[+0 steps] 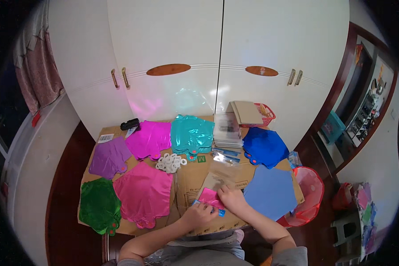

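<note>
A small folded packet of shiny pink foil [212, 196] lies on or in a clear plastic bag [222, 176] at the front middle of the cardboard. My right hand [233, 198] grips the far right edge of the pink foil with bent fingers. Closer to me, my left hand [200, 217] has its fingers curled over the near end of the bag, where a blue strip [221, 212] shows. The left fingertips are partly hidden. Just beyond the bag lie several blue-topped clear bags [226, 153].
Flattened cardboard [188, 177] bears foil sheets: green [99, 205], pink [145, 190], purple [109, 157], magenta [149, 138], teal [192, 134], dark blue [265, 146] and pale blue [270, 193]. White rings [169, 163] lie midway. A red bin [309, 190] stands right.
</note>
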A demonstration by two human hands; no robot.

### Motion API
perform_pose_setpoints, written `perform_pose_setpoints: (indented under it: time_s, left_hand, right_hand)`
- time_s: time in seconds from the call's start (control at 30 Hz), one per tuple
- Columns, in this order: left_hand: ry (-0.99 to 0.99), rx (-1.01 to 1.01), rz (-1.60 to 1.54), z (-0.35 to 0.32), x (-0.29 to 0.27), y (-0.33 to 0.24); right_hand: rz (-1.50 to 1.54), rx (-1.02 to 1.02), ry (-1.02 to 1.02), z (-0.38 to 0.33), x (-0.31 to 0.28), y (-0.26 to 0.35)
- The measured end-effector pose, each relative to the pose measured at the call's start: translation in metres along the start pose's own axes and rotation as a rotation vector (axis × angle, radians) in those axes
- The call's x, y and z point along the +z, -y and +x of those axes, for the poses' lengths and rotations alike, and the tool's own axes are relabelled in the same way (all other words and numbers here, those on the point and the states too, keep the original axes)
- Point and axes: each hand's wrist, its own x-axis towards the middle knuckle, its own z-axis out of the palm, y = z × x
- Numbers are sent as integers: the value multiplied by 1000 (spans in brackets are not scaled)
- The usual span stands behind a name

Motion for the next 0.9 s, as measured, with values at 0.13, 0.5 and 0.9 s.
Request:
perform_pose_setpoints:
  time_s: [0.13, 0.5, 0.9]
  left_hand:
    - [-3, -17, 0, 4, 2, 1]
    - [-50, -94, 3, 5, -15, -5]
    - [-102, -170, 40, 12, -20, 8]
  right_hand:
    - [107, 14, -21, 0, 3, -5]
    - [2483, 928, -380, -27, 27, 13]
    - [2461, 815, -173, -34, 41, 53]
